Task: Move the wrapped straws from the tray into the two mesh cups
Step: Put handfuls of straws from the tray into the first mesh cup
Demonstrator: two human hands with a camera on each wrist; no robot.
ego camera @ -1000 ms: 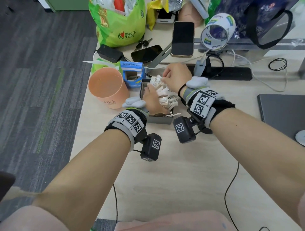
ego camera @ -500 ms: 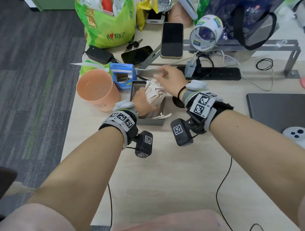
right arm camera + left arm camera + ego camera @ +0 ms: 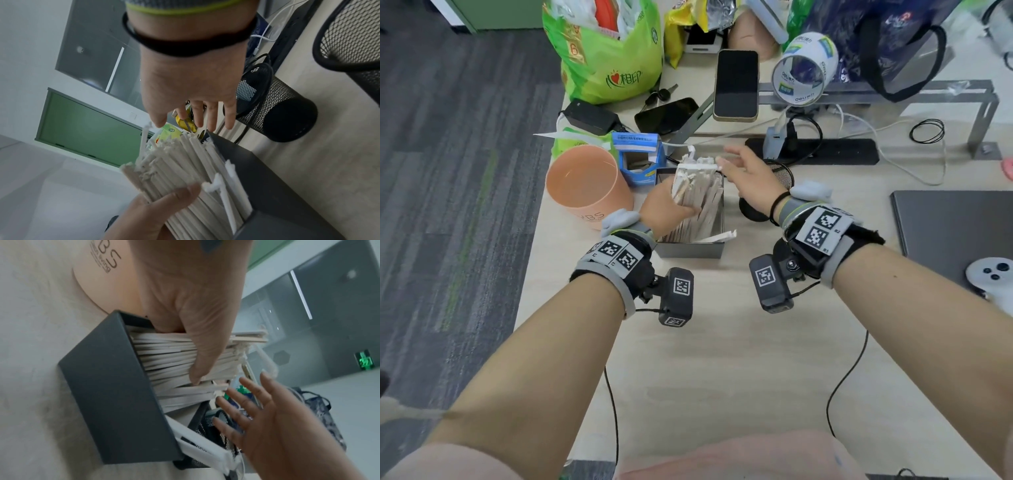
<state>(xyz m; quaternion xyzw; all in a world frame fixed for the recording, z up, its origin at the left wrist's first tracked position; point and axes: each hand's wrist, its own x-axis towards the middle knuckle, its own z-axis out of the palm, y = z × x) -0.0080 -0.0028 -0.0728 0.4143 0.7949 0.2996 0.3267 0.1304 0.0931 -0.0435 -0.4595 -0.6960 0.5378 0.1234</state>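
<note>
While the wrapped straws (image 3: pixel 697 192) stand bunched in the grey tray (image 3: pixel 688 248), the left hand (image 3: pixel 664 214) grips them; the right hand (image 3: pixel 748 178), fingers spread, hovers at their tips. Two mesh cups (image 3: pixel 273 104) lie at three o'clock.

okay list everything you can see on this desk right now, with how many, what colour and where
wrapped straws: many, white, bundle rising from tray
tray: one, dark grey, desk centre
mesh cups: two, black, right of tray
plastic cup: one, orange, left of tray
small box: one, blue, behind tray
phones: two, dark screens, far side
bag: one, green, far left
tape roll: one, white-blue, on stand
laptop: one, grey, right edge
left hand: grips straw bundle
right hand: fingers spread at bundle top
</note>
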